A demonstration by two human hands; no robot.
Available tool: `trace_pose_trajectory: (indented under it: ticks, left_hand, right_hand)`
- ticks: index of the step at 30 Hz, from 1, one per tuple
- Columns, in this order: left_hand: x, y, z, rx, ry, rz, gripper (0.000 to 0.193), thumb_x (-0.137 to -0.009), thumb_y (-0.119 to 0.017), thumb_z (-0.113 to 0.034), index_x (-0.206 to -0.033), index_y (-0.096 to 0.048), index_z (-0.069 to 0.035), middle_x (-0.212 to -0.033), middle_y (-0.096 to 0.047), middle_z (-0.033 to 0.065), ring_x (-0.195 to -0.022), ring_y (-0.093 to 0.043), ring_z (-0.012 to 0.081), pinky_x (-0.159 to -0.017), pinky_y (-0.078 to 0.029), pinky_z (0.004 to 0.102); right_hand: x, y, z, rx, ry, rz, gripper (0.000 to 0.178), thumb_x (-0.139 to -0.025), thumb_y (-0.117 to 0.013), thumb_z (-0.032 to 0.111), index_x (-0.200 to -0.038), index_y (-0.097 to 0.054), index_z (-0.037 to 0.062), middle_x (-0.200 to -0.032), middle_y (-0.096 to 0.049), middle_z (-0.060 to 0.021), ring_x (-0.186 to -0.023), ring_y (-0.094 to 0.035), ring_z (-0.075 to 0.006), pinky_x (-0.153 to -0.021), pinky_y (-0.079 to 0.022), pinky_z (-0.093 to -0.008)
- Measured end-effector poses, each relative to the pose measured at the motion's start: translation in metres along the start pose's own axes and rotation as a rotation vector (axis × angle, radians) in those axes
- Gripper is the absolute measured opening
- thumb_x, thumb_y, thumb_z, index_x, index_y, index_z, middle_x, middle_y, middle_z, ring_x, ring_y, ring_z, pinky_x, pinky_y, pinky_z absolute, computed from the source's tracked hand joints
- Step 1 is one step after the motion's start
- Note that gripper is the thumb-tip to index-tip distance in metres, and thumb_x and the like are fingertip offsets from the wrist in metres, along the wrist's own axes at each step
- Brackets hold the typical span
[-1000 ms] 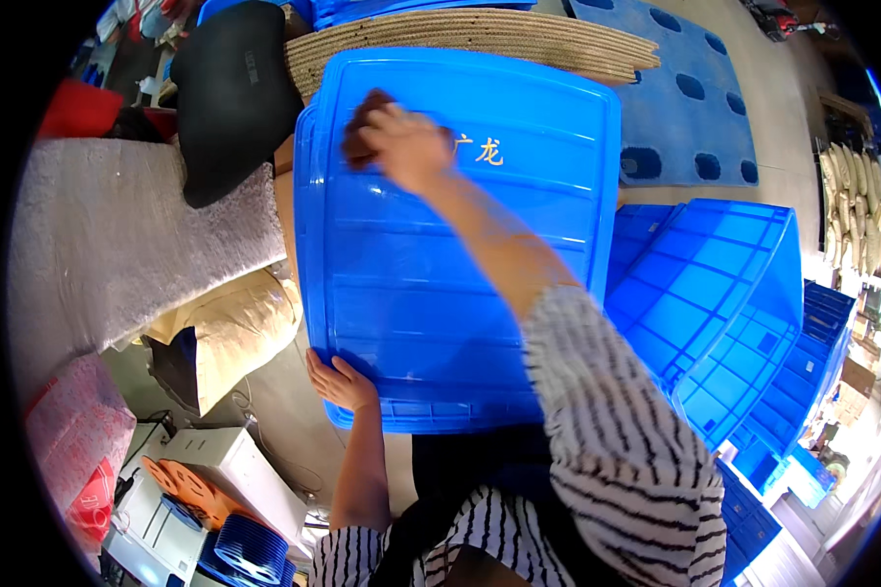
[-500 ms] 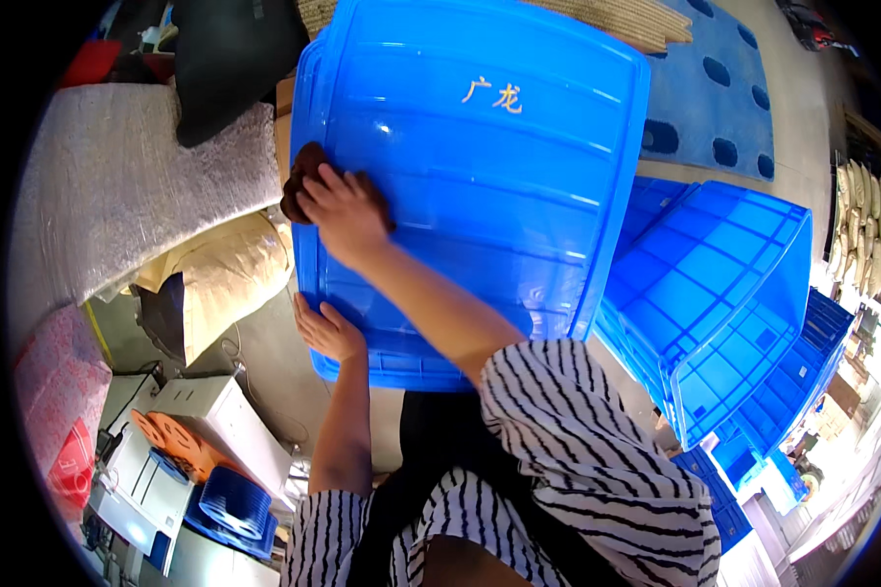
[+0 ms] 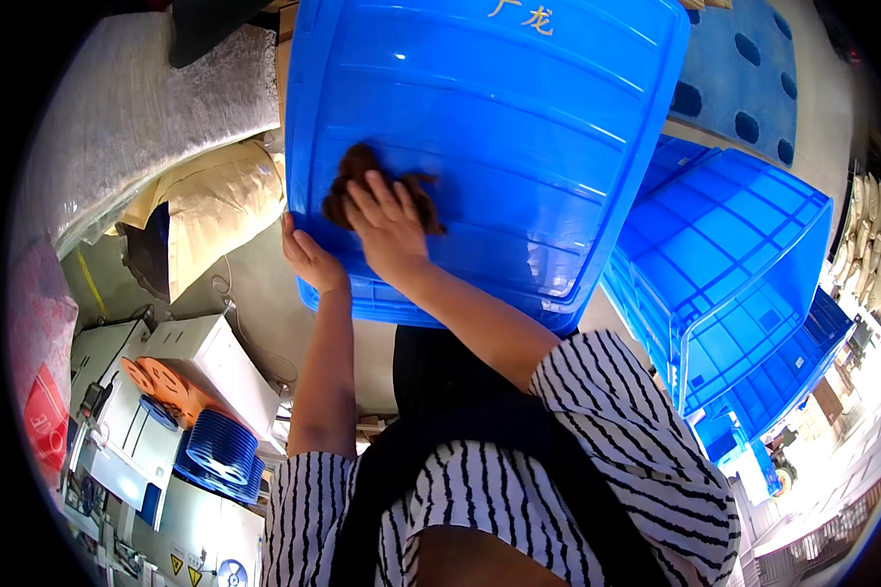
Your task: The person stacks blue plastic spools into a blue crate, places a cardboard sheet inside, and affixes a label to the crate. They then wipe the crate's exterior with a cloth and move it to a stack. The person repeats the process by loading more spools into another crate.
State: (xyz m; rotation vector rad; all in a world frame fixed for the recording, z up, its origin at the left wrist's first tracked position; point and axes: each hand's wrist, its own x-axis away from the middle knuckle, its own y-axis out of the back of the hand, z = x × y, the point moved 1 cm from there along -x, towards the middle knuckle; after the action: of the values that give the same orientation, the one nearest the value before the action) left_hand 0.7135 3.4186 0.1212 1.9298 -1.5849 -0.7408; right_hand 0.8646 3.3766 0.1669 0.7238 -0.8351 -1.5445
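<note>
A large blue plastic lid [image 3: 519, 127] with raised ribs lies in front of me on a blue box whose sides are mostly hidden. My right hand [image 3: 390, 223] presses a crumpled brown cloth [image 3: 357, 176] onto the lid's near left area, its fingers spread over the cloth. Down at the left rim, close to the near corner, my left hand [image 3: 317, 262] grips the lid's edge. Its fingers lie along the outside and are partly hidden.
Blue crates [image 3: 724, 235] lie stacked and tilted at the right, with a blue pallet [image 3: 734, 78] beyond. To the left are a plastic-wrapped stack [image 3: 176, 108] and a tan paper sack [image 3: 225, 205]. White cabinets [image 3: 206, 367] and blue reels [image 3: 220, 445] stand at the lower left.
My right hand and the cloth have slid rightward from the lid's left edge. My left hand has shifted up in the picture along the rim. The view has tilted, with the lid now higher.
</note>
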Motion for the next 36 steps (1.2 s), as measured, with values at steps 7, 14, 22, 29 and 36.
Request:
trace_pose_trajectory:
  ticks: [7,14,22,29,36]
  left_hand:
    - [0.000,0.021,0.003,0.218,0.142,0.071,0.042,-0.102,-0.034,-0.024,-0.131,-0.051,0.002,-0.135,-0.051,0.0171,-0.126,-0.046,0.0281,-0.108,-0.032,0.0357]
    - [-0.004,0.035,-0.010,0.358,0.246,0.221,0.044,-0.102,-0.036,-0.027,-0.137,-0.046,-0.002,-0.141,-0.045,0.0128,-0.132,-0.038,0.0242,-0.112,-0.026,0.0339]
    - [-0.015,0.037,-0.005,0.283,0.332,0.397,0.039,-0.100,-0.040,-0.022,-0.136,-0.046,-0.009,-0.140,-0.046,0.0089,-0.128,-0.042,0.0213,-0.108,-0.031,0.0330]
    - [-0.008,0.031,0.036,-0.117,-0.142,0.246,0.036,-0.095,-0.045,-0.018,-0.129,-0.053,-0.008,-0.145,-0.035,0.0232,-0.134,-0.034,0.0411,-0.109,-0.030,0.0430]
    - [0.008,0.011,0.016,-0.439,-0.108,0.320,0.048,-0.096,-0.045,-0.034,-0.140,-0.043,-0.014,-0.154,-0.024,0.0146,-0.140,-0.023,0.0394,-0.111,-0.021,0.0542]
  right_hand:
    - [0.172,0.080,-0.091,0.142,0.123,0.245,0.038,-0.081,-0.053,0.014,-0.117,-0.063,0.0175,-0.131,-0.053,-0.0037,-0.127,-0.044,-0.0276,-0.099,-0.039,-0.0441]
    - [0.138,0.085,-0.094,0.106,0.224,0.121,0.046,-0.067,-0.066,0.015,-0.114,-0.063,0.0134,-0.133,-0.050,-0.0082,-0.129,-0.040,-0.0340,-0.102,-0.035,-0.0494]
    - [0.024,0.009,0.005,-0.057,0.382,0.053,0.030,-0.081,-0.057,0.014,-0.110,-0.065,0.0139,-0.134,-0.051,-0.0032,-0.133,-0.037,-0.0283,-0.109,-0.031,-0.0444]
    - [0.236,0.164,-0.167,0.227,-0.243,-0.011,0.040,-0.073,-0.053,0.000,-0.107,-0.067,0.0154,-0.124,-0.058,-0.0108,-0.121,-0.049,-0.0325,-0.098,-0.042,-0.0416]
    - [0.274,0.130,-0.238,-0.870,-1.186,-0.436,0.041,-0.079,-0.046,0.007,-0.117,-0.060,0.0037,-0.109,-0.064,-0.0140,-0.100,-0.060,-0.0254,-0.087,-0.045,-0.0339]
